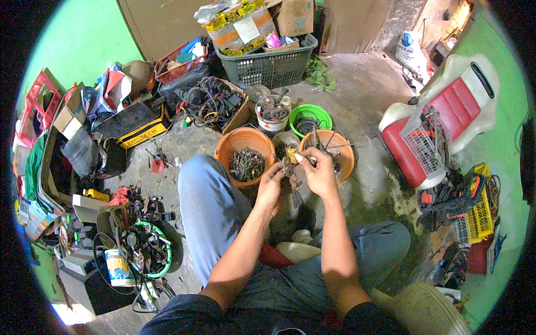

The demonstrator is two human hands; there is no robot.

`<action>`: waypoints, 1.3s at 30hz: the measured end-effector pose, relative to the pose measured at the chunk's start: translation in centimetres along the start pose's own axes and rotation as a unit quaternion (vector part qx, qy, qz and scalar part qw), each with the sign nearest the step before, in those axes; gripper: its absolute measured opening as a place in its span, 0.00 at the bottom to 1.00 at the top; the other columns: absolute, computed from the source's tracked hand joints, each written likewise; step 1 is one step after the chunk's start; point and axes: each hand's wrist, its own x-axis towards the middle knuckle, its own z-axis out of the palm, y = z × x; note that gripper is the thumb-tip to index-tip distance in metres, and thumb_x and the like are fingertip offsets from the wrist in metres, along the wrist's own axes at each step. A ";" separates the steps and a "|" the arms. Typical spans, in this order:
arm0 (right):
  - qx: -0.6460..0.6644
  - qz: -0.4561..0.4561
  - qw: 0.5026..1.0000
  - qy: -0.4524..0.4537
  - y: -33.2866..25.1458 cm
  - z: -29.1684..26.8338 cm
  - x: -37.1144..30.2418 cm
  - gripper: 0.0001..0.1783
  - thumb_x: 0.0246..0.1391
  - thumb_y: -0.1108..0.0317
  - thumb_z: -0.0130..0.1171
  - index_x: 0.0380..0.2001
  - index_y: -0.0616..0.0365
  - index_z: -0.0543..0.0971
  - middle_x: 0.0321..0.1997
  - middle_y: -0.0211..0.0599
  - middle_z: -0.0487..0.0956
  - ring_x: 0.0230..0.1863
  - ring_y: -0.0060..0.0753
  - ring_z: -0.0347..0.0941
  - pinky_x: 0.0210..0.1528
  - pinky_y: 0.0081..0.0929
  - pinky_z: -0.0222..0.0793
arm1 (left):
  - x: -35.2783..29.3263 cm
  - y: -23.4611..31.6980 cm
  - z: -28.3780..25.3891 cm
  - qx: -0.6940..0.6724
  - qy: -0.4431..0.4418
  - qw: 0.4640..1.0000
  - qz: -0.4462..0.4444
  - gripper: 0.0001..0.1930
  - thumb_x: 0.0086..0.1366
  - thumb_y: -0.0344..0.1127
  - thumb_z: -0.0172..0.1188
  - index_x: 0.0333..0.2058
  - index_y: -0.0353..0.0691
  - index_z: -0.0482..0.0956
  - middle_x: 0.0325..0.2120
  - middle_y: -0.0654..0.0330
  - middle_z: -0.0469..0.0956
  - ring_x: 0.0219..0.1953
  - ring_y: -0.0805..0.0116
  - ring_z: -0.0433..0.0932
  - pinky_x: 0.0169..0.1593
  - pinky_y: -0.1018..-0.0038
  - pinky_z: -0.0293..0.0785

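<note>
Both of my hands meet in front of my knees, over the gap between two orange tubs. My left hand (270,187) is closed around a dark, flat metal part (287,166). My right hand (320,176) is closed too, its thumb and fingers against a small yellow piece (291,153) at the metal part's upper end. Whether the two pieces are joined, I cannot tell. Just left of my hands, the left orange tub (222,146) holds many small metal pieces (246,164). Beyond my right hand, the right orange tub (349,162) holds tools or rods, partly hidden.
Beyond the tubs stand a white bucket (272,125) of metal parts, a bright green basin (328,119) and a box of tangled cables (209,103). A grey crate (259,71) is at the back. Clutter lines the left; a red and white seat (402,148) stands right.
</note>
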 end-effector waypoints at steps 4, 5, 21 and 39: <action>-0.091 -0.016 0.996 0.008 1.7 -0.1 0.3 0.08 0.59 0.68 0.61 0.33 0.64 0.80 0.30 0.36 0.82 0.35 0.26 0.77 0.42 0.29 0.72 | -0.1 0.7 0.9 0.049 0.049 0.996 0.055 0.17 0.75 0.40 0.46 0.52 0.34 0.75 0.30 0.60 0.78 0.28 0.75 0.75 0.35 0.75 0.76; -0.092 -0.021 0.996 -0.002 1.5 0.0 0.3 0.09 0.59 0.68 0.60 0.33 0.64 0.81 0.30 0.36 0.82 0.36 0.27 0.77 0.42 0.30 0.72 | -0.1 0.9 0.8 0.065 0.057 0.994 0.072 0.17 0.75 0.41 0.47 0.50 0.33 0.76 0.30 0.60 0.79 0.28 0.75 0.75 0.35 0.75 0.76; 0.650 0.164 0.741 -0.041 4.6 -1.3 1.5 0.07 0.66 0.71 0.46 0.43 0.58 0.73 0.26 0.26 0.66 0.20 0.16 0.54 0.20 0.17 0.55 | 1.0 3.1 -2.1 0.038 0.154 0.977 0.146 0.11 0.72 0.34 0.53 0.38 0.31 0.79 0.26 0.61 0.77 0.26 0.73 0.73 0.34 0.74 0.73; 0.657 0.360 0.638 0.178 12.6 3.7 4.4 0.29 0.68 0.55 0.40 0.57 0.74 0.64 0.62 0.55 0.66 0.67 0.49 0.60 0.71 0.52 0.55 | 5.5 -1.1 -6.0 0.013 0.222 0.972 0.074 0.13 0.71 0.35 0.55 0.42 0.29 0.79 0.27 0.60 0.77 0.26 0.72 0.73 0.34 0.74 0.74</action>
